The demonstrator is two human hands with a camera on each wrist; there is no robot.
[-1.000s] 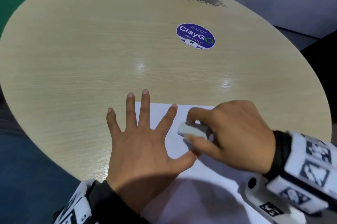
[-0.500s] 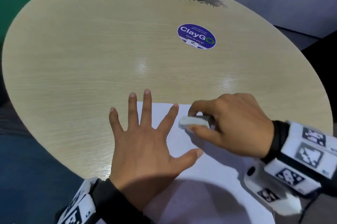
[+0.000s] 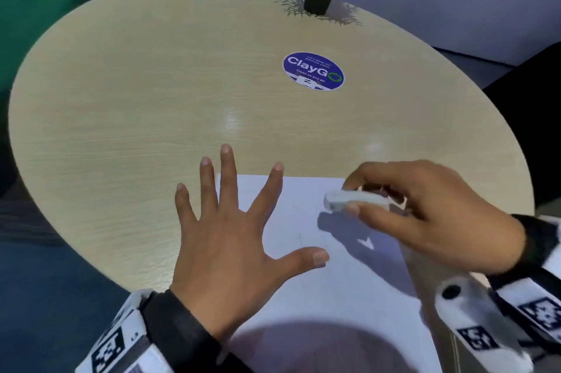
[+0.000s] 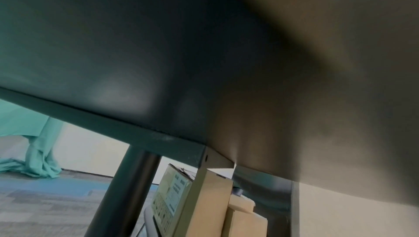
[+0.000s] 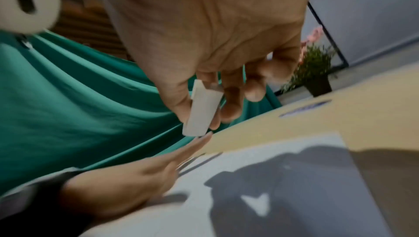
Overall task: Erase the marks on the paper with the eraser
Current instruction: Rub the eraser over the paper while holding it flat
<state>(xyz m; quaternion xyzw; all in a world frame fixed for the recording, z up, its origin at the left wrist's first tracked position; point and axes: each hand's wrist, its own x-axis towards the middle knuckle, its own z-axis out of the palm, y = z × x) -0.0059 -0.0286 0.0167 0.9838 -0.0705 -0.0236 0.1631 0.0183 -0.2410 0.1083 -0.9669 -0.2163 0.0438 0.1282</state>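
Head view: left hand point(image 3: 230, 239) lies flat with fingers spread wide, pressing the white paper point(image 3: 349, 281) onto the round wooden table point(image 3: 151, 99). Right hand point(image 3: 425, 211) pinches the white eraser point(image 3: 355, 201) between thumb and fingertips, raised just above the paper, its shadow below. Faint marks point(image 3: 300, 239) show near the left thumb.

Left wrist view shows only the table's dark underside point(image 4: 158, 43).

Right wrist view: fingers point(image 5: 254, 90) curl around the eraser point(image 5: 201, 110), clear of the paper point(image 5: 294, 151).

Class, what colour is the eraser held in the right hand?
White: the eraser is plain white, clearest in the right wrist view.
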